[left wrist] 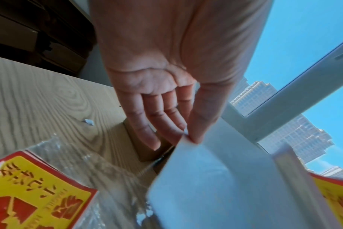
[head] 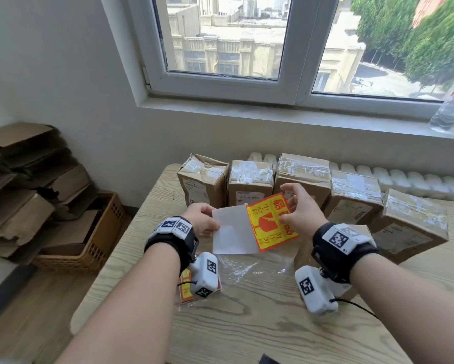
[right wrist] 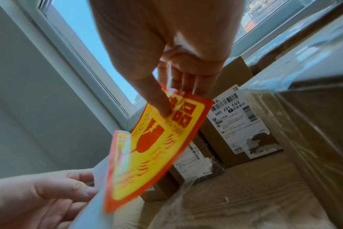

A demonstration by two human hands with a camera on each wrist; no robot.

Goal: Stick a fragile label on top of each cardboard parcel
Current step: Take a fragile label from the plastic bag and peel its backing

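My right hand (head: 291,210) pinches a yellow and red fragile label (head: 270,223) by its right edge, thumb on its printed face (right wrist: 162,108). The label is peeled mostly off a white backing sheet (head: 233,232) and stays joined along its left edge. My left hand (head: 203,219) pinches the backing sheet (left wrist: 215,178) at its upper left corner between thumb and fingers. Both hold the sheets above the wooden table (head: 247,324). Several taped cardboard parcels (head: 249,179) stand in a row at the table's far side, just beyond the hands.
A clear plastic bag (head: 247,266) with a stack of more fragile labels (left wrist: 29,193) lies on the table under my left wrist. Another parcel (head: 409,227) sits at the right. A basket of flattened cardboard (head: 71,232) stands on the floor left. The window sill runs behind.
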